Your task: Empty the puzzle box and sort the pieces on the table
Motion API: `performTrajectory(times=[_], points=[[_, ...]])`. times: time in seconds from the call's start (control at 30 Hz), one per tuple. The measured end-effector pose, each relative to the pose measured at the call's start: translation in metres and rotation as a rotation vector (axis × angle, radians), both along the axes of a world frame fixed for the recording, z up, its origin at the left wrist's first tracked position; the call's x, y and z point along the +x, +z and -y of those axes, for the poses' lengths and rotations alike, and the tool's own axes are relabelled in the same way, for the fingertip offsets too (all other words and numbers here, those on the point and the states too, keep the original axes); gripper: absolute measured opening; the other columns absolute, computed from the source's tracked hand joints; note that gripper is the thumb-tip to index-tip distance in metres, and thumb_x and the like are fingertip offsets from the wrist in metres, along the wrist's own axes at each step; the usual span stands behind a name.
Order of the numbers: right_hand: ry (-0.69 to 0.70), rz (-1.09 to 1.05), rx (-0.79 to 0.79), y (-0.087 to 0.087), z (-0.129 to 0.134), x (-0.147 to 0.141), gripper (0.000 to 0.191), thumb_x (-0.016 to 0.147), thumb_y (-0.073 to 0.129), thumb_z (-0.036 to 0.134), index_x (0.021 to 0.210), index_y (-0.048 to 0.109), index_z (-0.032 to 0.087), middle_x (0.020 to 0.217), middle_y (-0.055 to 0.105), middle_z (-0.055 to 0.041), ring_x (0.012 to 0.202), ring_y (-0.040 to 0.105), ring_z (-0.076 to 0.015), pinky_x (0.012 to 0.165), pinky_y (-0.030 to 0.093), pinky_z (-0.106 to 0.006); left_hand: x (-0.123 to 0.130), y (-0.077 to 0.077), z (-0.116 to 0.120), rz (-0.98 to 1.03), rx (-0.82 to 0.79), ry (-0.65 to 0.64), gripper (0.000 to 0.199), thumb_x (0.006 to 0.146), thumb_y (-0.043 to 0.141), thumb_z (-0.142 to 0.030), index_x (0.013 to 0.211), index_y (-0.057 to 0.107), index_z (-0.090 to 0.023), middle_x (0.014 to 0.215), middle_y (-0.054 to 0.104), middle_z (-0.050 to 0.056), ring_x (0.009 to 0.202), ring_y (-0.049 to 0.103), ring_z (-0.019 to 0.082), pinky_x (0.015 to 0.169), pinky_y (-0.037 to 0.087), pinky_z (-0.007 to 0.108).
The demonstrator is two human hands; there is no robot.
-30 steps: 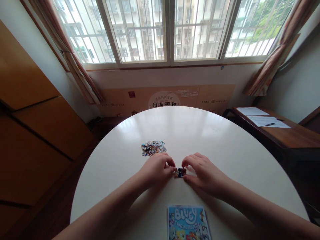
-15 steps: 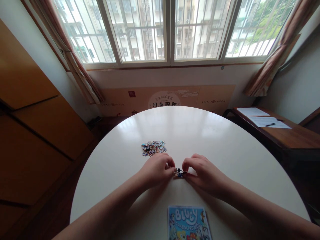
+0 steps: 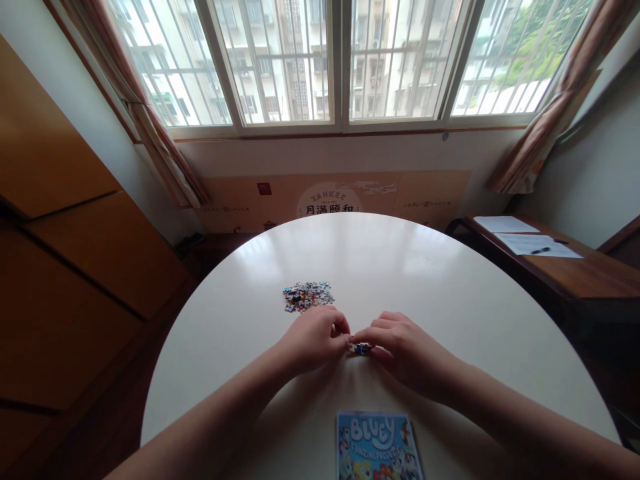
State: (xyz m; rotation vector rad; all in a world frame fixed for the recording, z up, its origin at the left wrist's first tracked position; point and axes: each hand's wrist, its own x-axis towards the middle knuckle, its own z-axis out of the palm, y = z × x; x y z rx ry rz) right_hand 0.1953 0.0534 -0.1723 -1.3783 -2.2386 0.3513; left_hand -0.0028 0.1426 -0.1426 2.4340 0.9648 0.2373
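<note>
A few joined jigsaw puzzle pieces [image 3: 360, 349], dark blue and light in colour, are between my hands over the white table. My left hand [image 3: 316, 339] pinches their left edge with thumb and forefinger. From the other side, my right hand [image 3: 406, 343] has its thumb at the right edge and its forefinger stretched over the top of the pieces, covering part of them. Beyond my left hand lies a heap of loose puzzle pieces [image 3: 307, 295]. Closer to me is a blue picture card [image 3: 379, 445] lettered "Bluey".
The round white table [image 3: 475, 313] fills the middle of the view. At the right stands a wooden desk [image 3: 590, 270] with sheets of paper [image 3: 537, 245] and a dark pen. A wooden cabinet [image 3: 65, 300] is on the left; barred windows are ahead.
My right forefinger has moved left, from the right edge of the joined pieces to across their top. My left hand keeps its pinch. The heap and the card have stayed put.
</note>
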Motion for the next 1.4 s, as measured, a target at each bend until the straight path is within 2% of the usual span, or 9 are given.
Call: performTrajectory(times=[0.07, 0.33, 0.87, 1.17, 1.4], points=[[0.014, 0.031, 0.025, -0.0008, 0.0006, 0.0002, 0.040, 0.086, 0.060, 0.006, 0.114, 0.068, 0.033, 0.092, 0.069, 0.0031, 0.086, 0.054, -0.0116, 0.083, 0.035, -0.027, 0.0003, 0.0002, 0.0000, -0.002, -0.004, 0.002, 0.012, 0.078, 0.065, -0.029, 0.077, 0.074, -0.021, 0.082, 0.068, 0.001, 0.077, 0.061, 0.017, 0.067, 0.042, 0.028], [0.047, 0.150, 0.101, -0.0034, 0.0030, -0.0011, 0.037, 0.093, 0.056, 0.013, 0.119, 0.067, 0.038, 0.086, 0.064, 0.0008, 0.082, 0.047, -0.0126, 0.080, 0.030, -0.029, -0.0001, -0.0013, -0.0021, 0.002, -0.019, -0.003, 0.011, 0.077, 0.065, -0.028, 0.076, 0.074, -0.021, 0.082, 0.068, 0.001, 0.077, 0.061, 0.017, 0.068, 0.042, 0.028], [0.062, 0.155, 0.106, -0.0024, 0.0054, -0.0033, 0.028, 0.092, 0.054, 0.011, 0.103, 0.070, 0.032, 0.088, 0.060, -0.0007, 0.083, 0.042, -0.0134, 0.081, 0.029, -0.029, 0.0004, 0.0033, 0.0000, -0.014, -0.031, 0.014, 0.011, 0.078, 0.063, -0.026, 0.076, 0.073, -0.021, 0.084, 0.069, 0.001, 0.079, 0.061, 0.018, 0.068, 0.043, 0.029], [0.061, 0.159, 0.108, 0.0000, 0.0064, -0.0042, 0.024, 0.094, 0.055, 0.013, 0.100, 0.072, 0.030, 0.086, 0.059, -0.0013, 0.082, 0.043, -0.0131, 0.081, 0.030, -0.029, -0.0002, 0.0012, -0.0013, 0.002, -0.031, -0.008, 0.012, 0.079, 0.062, -0.025, 0.078, 0.072, -0.021, 0.087, 0.069, 0.002, 0.082, 0.061, 0.019, 0.072, 0.044, 0.030], [0.057, 0.168, 0.108, -0.0045, 0.0051, -0.0034, 0.024, 0.095, 0.057, 0.015, 0.103, 0.071, 0.032, 0.088, 0.059, -0.0008, 0.084, 0.042, -0.0132, 0.081, 0.029, -0.029, -0.0002, -0.0024, -0.0031, 0.006, -0.005, -0.009, 0.011, 0.081, 0.061, -0.024, 0.080, 0.072, -0.022, 0.090, 0.069, 0.002, 0.084, 0.061, 0.020, 0.073, 0.045, 0.030]])
